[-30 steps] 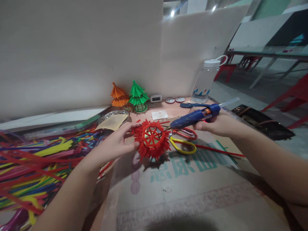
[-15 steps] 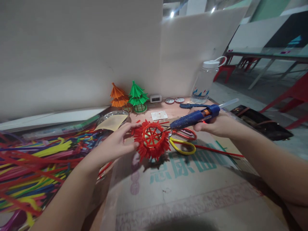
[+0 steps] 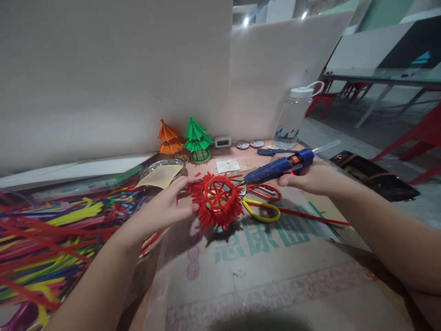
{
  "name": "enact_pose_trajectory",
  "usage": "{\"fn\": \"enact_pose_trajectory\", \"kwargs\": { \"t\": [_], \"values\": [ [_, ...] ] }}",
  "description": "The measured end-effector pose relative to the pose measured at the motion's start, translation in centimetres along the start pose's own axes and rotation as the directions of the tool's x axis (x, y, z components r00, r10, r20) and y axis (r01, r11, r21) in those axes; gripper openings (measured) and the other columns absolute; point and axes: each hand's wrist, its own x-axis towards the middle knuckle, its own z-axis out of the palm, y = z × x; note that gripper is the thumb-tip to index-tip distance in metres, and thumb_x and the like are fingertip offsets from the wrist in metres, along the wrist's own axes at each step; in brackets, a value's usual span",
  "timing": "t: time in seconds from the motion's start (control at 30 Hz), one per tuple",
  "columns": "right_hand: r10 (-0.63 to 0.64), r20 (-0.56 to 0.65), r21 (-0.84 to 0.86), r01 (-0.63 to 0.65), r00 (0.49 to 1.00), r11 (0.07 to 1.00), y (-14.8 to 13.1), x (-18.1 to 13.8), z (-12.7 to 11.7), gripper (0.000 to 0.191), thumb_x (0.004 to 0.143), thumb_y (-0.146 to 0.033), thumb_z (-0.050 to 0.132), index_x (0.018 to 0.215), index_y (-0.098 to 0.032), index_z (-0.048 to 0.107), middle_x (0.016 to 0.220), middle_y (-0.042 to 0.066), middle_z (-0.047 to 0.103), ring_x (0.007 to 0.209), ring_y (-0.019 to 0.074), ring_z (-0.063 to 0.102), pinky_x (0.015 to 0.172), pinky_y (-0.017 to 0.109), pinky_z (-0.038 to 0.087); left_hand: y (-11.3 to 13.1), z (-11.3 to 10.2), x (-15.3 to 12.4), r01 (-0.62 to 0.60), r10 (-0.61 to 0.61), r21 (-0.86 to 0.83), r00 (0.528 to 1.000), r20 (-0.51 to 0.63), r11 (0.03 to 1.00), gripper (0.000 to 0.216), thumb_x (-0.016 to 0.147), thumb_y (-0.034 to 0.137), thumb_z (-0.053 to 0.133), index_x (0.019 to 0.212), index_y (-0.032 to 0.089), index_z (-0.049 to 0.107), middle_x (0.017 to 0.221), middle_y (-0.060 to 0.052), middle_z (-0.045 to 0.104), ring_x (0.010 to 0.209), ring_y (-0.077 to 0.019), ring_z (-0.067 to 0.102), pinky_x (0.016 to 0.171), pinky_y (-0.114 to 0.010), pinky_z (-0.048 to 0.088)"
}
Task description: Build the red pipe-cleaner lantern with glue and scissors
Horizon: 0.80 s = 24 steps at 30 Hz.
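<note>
My left hand (image 3: 164,206) grips the left side of a red spiky wheel-shaped craft (image 3: 217,200), holding it just above the table with its spoked face turned up. My right hand (image 3: 308,176) is wrapped round a blue hot glue gun (image 3: 275,169). The gun's nozzle touches the craft's right rim. A clear glue stick pokes out of the gun's back end. Under the gun lie scissors with one red and one yellow handle (image 3: 262,202).
A heap of coloured strips (image 3: 51,230) fills the left. At the back stand an orange (image 3: 169,137) and a green paper tree (image 3: 196,136), a metal bowl (image 3: 161,172) and a water bottle (image 3: 295,117). A printed cardboard sheet (image 3: 262,276) covers the near table.
Almost nothing differs: the glue gun has shifted very slightly while its nozzle stays at the craft's rim. My left hand holds the craft in the same place.
</note>
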Motion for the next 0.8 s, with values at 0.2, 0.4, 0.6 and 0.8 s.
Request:
{"fn": "enact_pose_trajectory", "kwargs": {
  "t": [0.2,0.4,0.6,0.8],
  "values": [
    [0.003,-0.015,-0.068,-0.004,1.0,0.998,0.6,0.0,-0.2,0.04,0.074,-0.061,0.071,0.083,-0.022,0.074,0.082,0.004,0.072,0.083,0.0252,0.065,0.079,0.037,0.049,-0.4,0.0,0.3,0.002,-0.001,-0.041,1.0,0.006,0.999,0.063,0.082,0.04,0.068,0.138,0.018,0.049,0.148,-0.013,0.051,0.132,-0.0301,0.054,0.112,-0.046,0.045],
    [0.095,0.059,-0.103,-0.089,0.994,0.991,0.9,0.6,0.1,0.038,0.081,-0.056,0.064,0.071,-0.02,0.071,0.07,0.004,0.069,0.065,0.0186,0.061,0.062,0.031,0.047,-1.0,-0.1,0.7,0.041,-0.039,-0.081,0.999,0.031,0.996,0.061,0.081,0.039,0.068,0.135,0.018,0.05,0.149,-0.015,0.05,0.131,-0.0309,0.056,0.11,-0.047,0.046],
    [0.174,-0.039,-0.017,-0.175,0.984,0.984,3.5,3.6,1.5,0.04,0.088,-0.052,0.055,0.081,-0.017,0.072,0.087,0.008,0.075,0.08,0.0199,0.067,0.065,0.028,0.048,-1.4,0.8,1.0,0.006,0.01,-0.119,0.99,0.138,0.993,0.054,0.082,0.033,0.067,0.133,0.02,0.053,0.149,-0.013,0.051,0.137,-0.0301,0.049,0.115,-0.049,0.04],
    [0.316,-0.185,-0.145,-0.344,0.931,0.928,7.0,9.4,3.0,0.029,0.082,-0.041,0.073,0.087,-0.012,0.072,0.079,0.006,0.072,0.079,0.0211,0.065,0.073,0.03,0.048,-1.2,0.8,0.4,-0.05,0.07,-0.099,0.973,0.218,0.994,0.056,0.083,0.04,0.071,0.136,0.028,0.055,0.148,-0.009,0.053,0.138,-0.0288,0.049,0.111,-0.044,0.045]
  ]
}}
